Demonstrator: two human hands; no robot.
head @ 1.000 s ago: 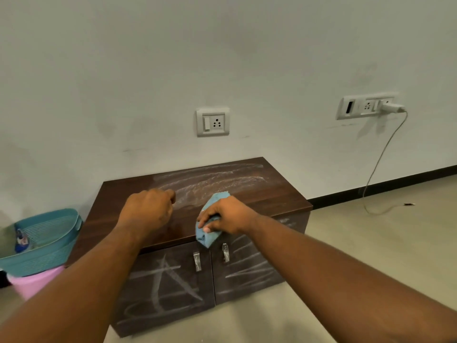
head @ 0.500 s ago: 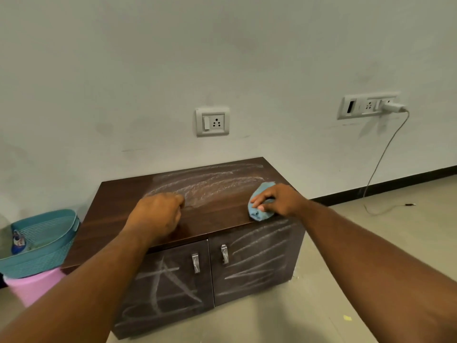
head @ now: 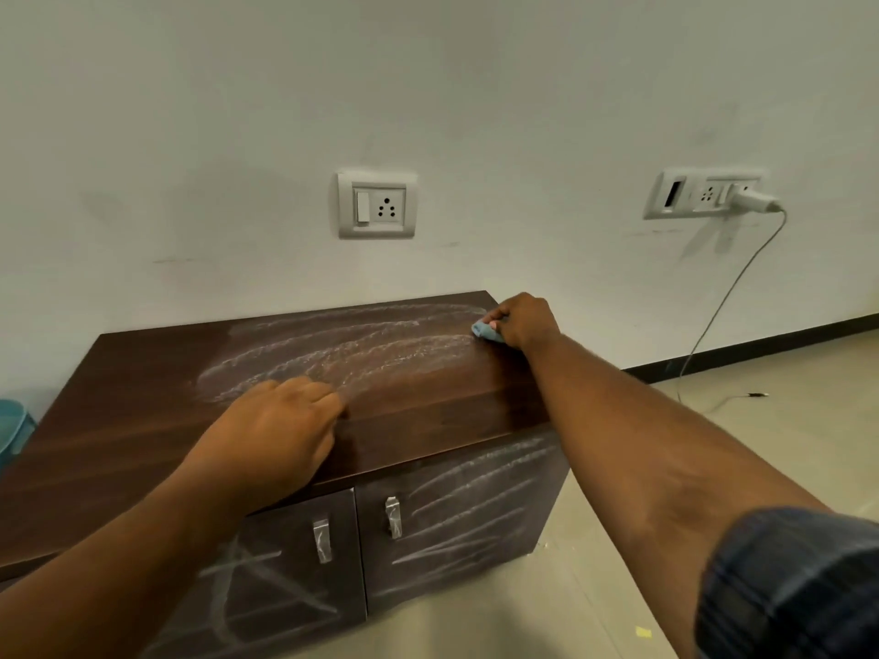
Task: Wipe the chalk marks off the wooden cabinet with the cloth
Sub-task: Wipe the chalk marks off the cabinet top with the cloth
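A low dark wooden cabinet (head: 142, 401) stands against the wall. White chalk smears (head: 342, 349) run across the back half of its top, and chalk lines (head: 475, 511) cover both doors. My right hand (head: 525, 325) grips a bunched blue cloth (head: 486, 331) at the top's far right corner; only a small bit of cloth shows under the fingers. My left hand (head: 280, 435) rests on the top near the front edge with fingers curled, holding nothing.
A wall socket (head: 376, 205) sits above the cabinet. A second socket plate (head: 699, 192) at the right holds a charger whose cable (head: 727, 297) hangs to the tiled floor. A teal basket's edge (head: 12, 428) shows at far left.
My right hand carried the cloth from the front edge by the doors across to the right, then back to the far right corner. The view moved closer; my left hand stayed put.
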